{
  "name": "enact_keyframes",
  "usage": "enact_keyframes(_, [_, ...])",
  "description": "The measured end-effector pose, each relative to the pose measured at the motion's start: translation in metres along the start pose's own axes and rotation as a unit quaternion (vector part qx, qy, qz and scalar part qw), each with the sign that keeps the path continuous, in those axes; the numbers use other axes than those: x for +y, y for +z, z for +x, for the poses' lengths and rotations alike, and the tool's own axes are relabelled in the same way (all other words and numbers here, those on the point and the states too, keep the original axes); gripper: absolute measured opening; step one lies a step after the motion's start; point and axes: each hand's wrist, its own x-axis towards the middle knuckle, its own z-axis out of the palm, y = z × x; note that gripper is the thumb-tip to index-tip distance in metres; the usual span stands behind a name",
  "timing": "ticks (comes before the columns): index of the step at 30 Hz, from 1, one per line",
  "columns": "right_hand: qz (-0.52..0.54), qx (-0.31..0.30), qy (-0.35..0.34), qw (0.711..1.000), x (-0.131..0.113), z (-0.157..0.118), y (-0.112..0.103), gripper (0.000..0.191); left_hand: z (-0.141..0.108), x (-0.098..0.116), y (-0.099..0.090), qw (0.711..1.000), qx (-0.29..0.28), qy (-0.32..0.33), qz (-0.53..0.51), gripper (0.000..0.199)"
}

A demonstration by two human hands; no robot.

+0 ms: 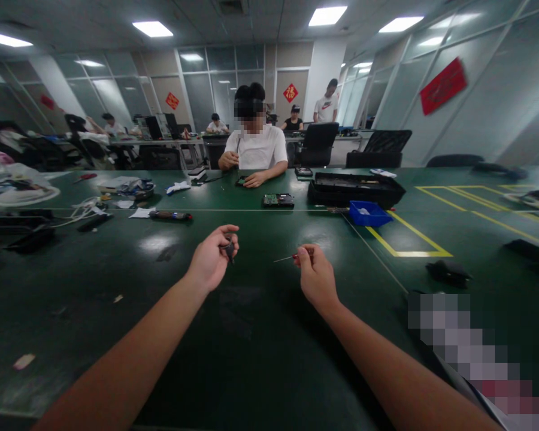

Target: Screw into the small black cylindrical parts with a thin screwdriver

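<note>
My left hand (pixel 213 257) is raised over the green table (pixel 260 371), its fingers curled round a small dark object (pixel 229 248) that I cannot make out. To its right, my right hand (pixel 314 269) pinches the red handle of a thin screwdriver (pixel 284 259), whose metal shaft points left toward the left hand. The two hands are apart. Beyond them on the table lies an opened device with a green circuit board (pixel 278 200).
Across the table sits a person (pixel 256 146) handling a small board. A long black tray (pixel 357 188) and a blue bin (pixel 369 213) stand at the right back. A dark-handled tool (pixel 170 216), cables (pixel 83 209) and white scraps lie at the left.
</note>
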Motion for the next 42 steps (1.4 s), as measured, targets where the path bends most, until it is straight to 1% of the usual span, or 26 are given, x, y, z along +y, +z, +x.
enact_keyframes(2, [0.0, -0.001, 0.003, 1.0, 0.001, 0.0, 0.001, 0.033, -0.006, -0.02, 0.016, 0.996, -0.047, 0.024, 0.078, 0.033])
enact_keyframes(3, [-0.001, -0.002, 0.003, 1.0, 0.001, 0.0, 0.001, 0.033, -0.009, -0.031, 0.021, 0.987, -0.072, 0.039, 0.135, 0.034])
enact_keyframes(4, [-0.002, -0.003, 0.002, 1.0, 0.001, 0.0, 0.001, 0.032, -0.012, -0.04, 0.024, 0.973, -0.095, 0.056, 0.201, 0.036])
enact_keyframes(6, [-0.006, -0.012, -0.003, 1.0, 0.0, 0.0, 0.001, 0.031, -0.018, -0.057, 0.025, 0.927, -0.129, 0.09, 0.34, 0.045])
enact_keyframes(8, [-0.011, -0.027, -0.008, 1.0, -0.001, -0.001, 0.002, 0.029, -0.019, -0.07, 0.02, 0.871, -0.145, 0.132, 0.451, 0.054])
enact_keyframes(10, [-0.016, -0.047, -0.01, 0.999, -0.002, -0.001, 0.003, 0.026, -0.015, -0.076, 0.012, 0.824, -0.163, 0.177, 0.513, 0.051])
enact_keyframes(12, [-0.02, -0.06, -0.005, 0.998, -0.003, -0.001, 0.003, 0.025, -0.006, -0.078, 0.002, 0.793, -0.184, 0.209, 0.541, 0.043])
enact_keyframes(14, [-0.029, -0.066, -0.002, 0.997, -0.005, 0.0, 0.003, 0.026, 0.003, -0.078, -0.006, 0.776, -0.197, 0.224, 0.556, 0.036])
enact_keyframes(16, [-0.046, -0.067, -0.003, 0.997, -0.007, 0.0, 0.002, 0.031, 0.01, -0.076, -0.012, 0.774, -0.195, 0.225, 0.559, 0.035])
enact_keyframes(17, [-0.052, -0.067, -0.004, 0.996, -0.007, 0.0, 0.001, 0.033, 0.011, -0.076, -0.014, 0.781, -0.188, 0.219, 0.554, 0.037])
enact_keyframes(20, [-0.04, -0.06, -0.003, 0.997, -0.009, -0.001, 0.001, 0.033, 0.013, -0.076, -0.017, 0.822, -0.148, 0.178, 0.521, 0.046])
enact_keyframes(22, [-0.004, -0.044, 0.0, 0.999, -0.008, -0.001, 0.001, 0.03, 0.012, -0.077, -0.018, 0.84, -0.129, 0.159, 0.502, 0.044])
enact_keyframes(23, [0.014, -0.032, 0.001, 0.999, -0.008, -0.002, 0.0, 0.028, 0.012, -0.077, -0.018, 0.844, -0.127, 0.161, 0.496, 0.04])
enact_keyframes(25, [0.037, -0.01, -0.001, 0.999, -0.006, -0.002, 0.0, 0.027, 0.013, -0.077, -0.019, 0.841, -0.13, 0.175, 0.495, 0.036])
enact_keyframes(28, [0.049, 0.003, -0.012, 0.999, -0.005, -0.003, -0.001, 0.027, 0.014, -0.077, -0.02, 0.833, -0.133, 0.181, 0.505, 0.04])
enact_keyframes(31, [0.08, -0.012, -0.021, 0.997, -0.004, -0.004, 0.001, 0.027, 0.014, -0.077, -0.019, 0.831, -0.135, 0.174, 0.511, 0.041])
enact_keyframes(35, [0.08, -0.041, -0.023, 0.996, -0.001, -0.004, 0.005, 0.027, 0.012, -0.076, -0.018, 0.841, -0.141, 0.174, 0.493, 0.043])
enact_keyframes(39, [0.064, -0.037, -0.018, 0.997, 0.003, -0.002, 0.005, 0.027, 0.011, -0.075, -0.018, 0.849, -0.145, 0.162, 0.482, 0.043])
enact_keyframes(42, [0.08, -0.04, -0.01, 0.996, 0.005, 0.0, 0.004, 0.028, 0.012, -0.075, -0.018, 0.84, -0.159, 0.171, 0.489, 0.04])
